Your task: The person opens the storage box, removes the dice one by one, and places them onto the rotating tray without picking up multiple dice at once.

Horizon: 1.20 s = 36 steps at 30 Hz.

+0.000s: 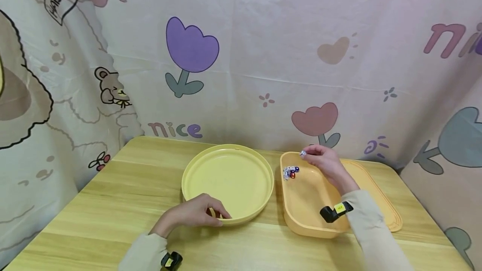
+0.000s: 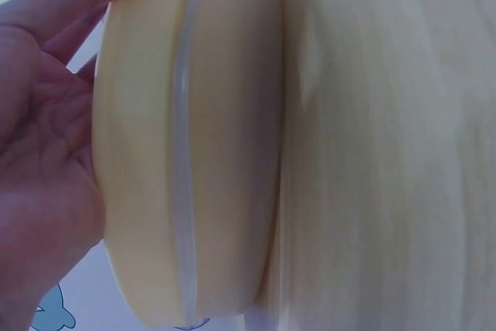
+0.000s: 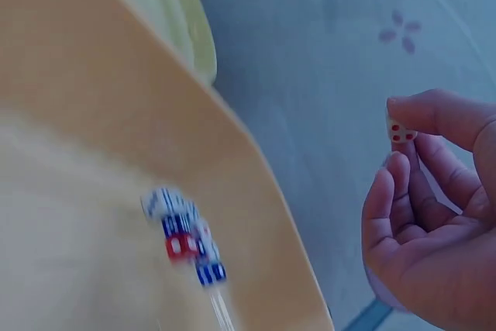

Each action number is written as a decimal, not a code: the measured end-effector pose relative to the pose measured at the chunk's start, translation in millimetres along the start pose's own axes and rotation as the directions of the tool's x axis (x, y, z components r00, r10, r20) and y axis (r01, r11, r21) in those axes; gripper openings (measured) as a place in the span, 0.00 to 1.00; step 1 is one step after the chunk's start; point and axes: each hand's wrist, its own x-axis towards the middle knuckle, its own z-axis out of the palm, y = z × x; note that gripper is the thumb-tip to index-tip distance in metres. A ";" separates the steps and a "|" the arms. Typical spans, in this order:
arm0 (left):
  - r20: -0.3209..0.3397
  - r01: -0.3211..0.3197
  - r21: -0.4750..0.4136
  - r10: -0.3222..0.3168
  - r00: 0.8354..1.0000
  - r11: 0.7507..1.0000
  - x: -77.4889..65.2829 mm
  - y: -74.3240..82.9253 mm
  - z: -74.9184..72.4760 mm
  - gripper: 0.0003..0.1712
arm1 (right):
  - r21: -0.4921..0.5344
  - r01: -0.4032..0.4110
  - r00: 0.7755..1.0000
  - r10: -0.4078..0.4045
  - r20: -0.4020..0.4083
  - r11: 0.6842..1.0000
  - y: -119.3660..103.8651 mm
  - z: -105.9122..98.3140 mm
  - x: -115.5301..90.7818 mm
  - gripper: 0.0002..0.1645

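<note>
Aloft, right hand [image 1: 326, 163], fingers [image 3: 421, 187] pinching white die [image 3: 400, 136]

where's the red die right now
In the head view, the red die lies inside the orange plastic container, toward its far left corner, among blue and white dice and left of the right hand.
</note>
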 end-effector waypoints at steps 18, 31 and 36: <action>-0.001 -0.002 0.014 0.002 1.000 1.000 2.8 1.3 -3.0 0.10 | -0.026 0.201 0.976 -0.198 0.089 0.979 -23.0 73.9 -39.0 0.12; 0.012 0.006 -0.021 -0.006 1.000 1.000 5.0 3.1 2.0 0.10 | -0.095 0.272 0.954 -0.255 0.156 0.958 -3.3 140.3 -56.5 0.09; 0.018 0.009 -0.008 -0.009 1.000 1.000 2.9 3.3 3.7 0.10 | -0.106 0.286 0.947 -0.263 0.185 0.952 3.6 151.0 -57.5 0.08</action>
